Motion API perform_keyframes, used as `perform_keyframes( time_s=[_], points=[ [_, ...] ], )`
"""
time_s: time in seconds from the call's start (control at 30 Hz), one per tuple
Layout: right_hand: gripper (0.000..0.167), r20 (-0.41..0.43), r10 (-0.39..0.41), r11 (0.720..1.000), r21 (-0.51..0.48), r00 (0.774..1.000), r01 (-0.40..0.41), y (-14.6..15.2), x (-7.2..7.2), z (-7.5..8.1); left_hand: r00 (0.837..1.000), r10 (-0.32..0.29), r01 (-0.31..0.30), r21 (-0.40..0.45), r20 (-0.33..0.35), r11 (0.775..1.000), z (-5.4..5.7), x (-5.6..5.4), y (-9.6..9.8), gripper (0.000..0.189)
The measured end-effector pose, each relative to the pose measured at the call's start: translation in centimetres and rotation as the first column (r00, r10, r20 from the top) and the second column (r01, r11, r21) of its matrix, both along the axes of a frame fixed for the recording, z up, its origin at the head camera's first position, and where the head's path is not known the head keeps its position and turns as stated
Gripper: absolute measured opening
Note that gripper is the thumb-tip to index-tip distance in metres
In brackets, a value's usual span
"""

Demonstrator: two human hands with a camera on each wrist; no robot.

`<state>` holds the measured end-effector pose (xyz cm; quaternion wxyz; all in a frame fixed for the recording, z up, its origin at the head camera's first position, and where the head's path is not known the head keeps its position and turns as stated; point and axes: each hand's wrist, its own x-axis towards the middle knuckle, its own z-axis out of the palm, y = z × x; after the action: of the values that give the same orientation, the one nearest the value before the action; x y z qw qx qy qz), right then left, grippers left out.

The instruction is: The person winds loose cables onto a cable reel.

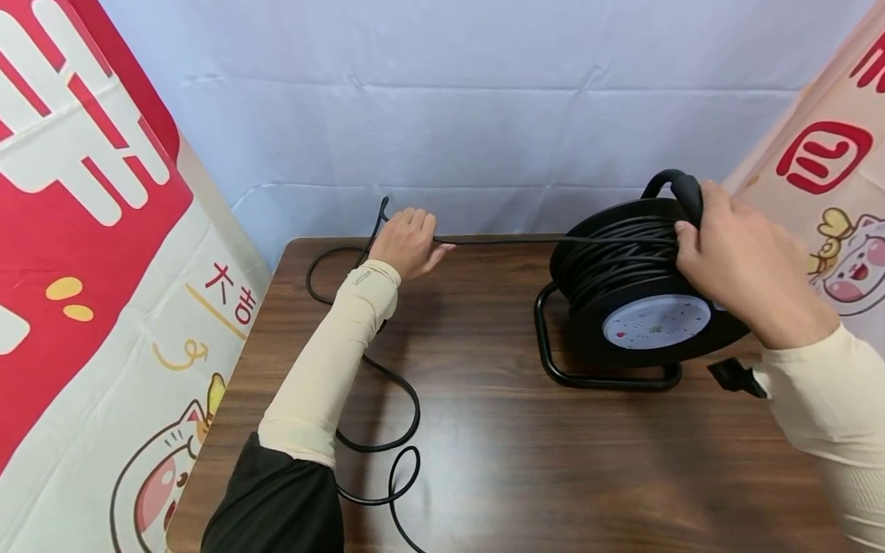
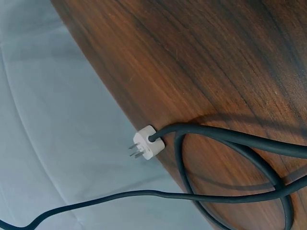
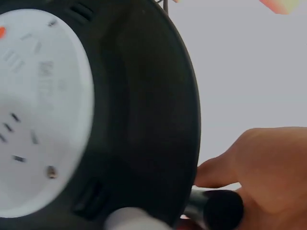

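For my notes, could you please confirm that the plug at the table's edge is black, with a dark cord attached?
The plug isn't black: the left wrist view shows it is white, at the edge of the table, with a dark cord attached.

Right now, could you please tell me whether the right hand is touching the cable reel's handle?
Touching: the head view shows the right hand gripping the black handle, skin meeting the grip with no gap between.
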<state>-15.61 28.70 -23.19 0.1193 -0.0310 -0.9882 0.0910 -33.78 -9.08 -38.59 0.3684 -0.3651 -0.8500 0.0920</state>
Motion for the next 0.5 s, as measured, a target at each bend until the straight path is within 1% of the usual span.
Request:
perform_keyframes(
  time_s=[0.07, 0.13, 0.2, 0.23, 0.3, 0.33, 0.37, 0.43, 0.47, 0.5],
  points=[
    [0.054, -0.042, -0.016, 1.0, -0.02, 0.999, 0.015, 0.1, 0.7, -0.4, 1.0, -0.002, 0.002, -0.001, 0.001, 1.0, 0.0, 0.1, 0.1, 0.053],
    [0.057, -0.088, -0.048, 0.998, -0.033, 0.995, 0.046, 0.3, 1.6, -1.0, 1.0, -0.005, 0.005, -0.002, 0.004, 1.0, 0.0, 0.2, 0.3, 0.053],
    [0.063, -0.154, -0.093, 0.995, -0.042, 0.984, 0.088, 0.5, 2.7, -1.8, 1.0, -0.009, 0.009, -0.001, 0.006, 1.0, 0.0, 0.2, 0.5, 0.052],
    [0.067, -0.197, -0.115, 0.993, -0.041, 0.974, 0.109, 0.5, 3.3, -2.4, 1.0, -0.013, 0.013, 0.0, 0.006, 1.0, 0.0, 0.3, 0.6, 0.053],
    [0.07, -0.314, -0.138, 0.99, -0.027, 0.939, 0.137, 0.7, 4.3, -3.5, 1.0, -0.025, 0.025, 0.007, 0.009, 1.0, 0.1, 0.4, 0.8, 0.053],
    [0.069, -0.374, -0.136, 0.99, -0.02, 0.917, 0.138, 0.9, 4.9, -4.1, 0.999, -0.031, 0.031, 0.01, 0.009, 0.999, 0.1, 0.4, 0.8, 0.053],
    [0.067, -0.439, -0.129, 0.99, -0.011, 0.889, 0.138, 1.0, 5.3, -4.7, 0.999, -0.036, 0.036, 0.013, 0.006, 0.999, 0.1, 0.4, 0.9, 0.053],
    [0.064, -0.517, -0.114, 0.989, 0.02, 0.848, 0.146, 1.2, 6.0, -5.6, 0.999, -0.044, 0.044, 0.018, 0.004, 0.999, 0.2, 0.4, 0.9, 0.052],
    [0.063, -0.54, -0.109, 0.988, 0.029, 0.834, 0.149, 1.3, 6.4, -6.0, 0.999, -0.045, 0.045, 0.019, 0.003, 0.999, 0.3, 0.4, 0.9, 0.052],
    [0.063, -0.551, -0.111, 0.988, 0.032, 0.827, 0.154, 1.4, 6.6, -6.3, 0.999, -0.044, 0.044, 0.018, 0.002, 0.999, 0.3, 0.4, 1.0, 0.052]
  ],
)
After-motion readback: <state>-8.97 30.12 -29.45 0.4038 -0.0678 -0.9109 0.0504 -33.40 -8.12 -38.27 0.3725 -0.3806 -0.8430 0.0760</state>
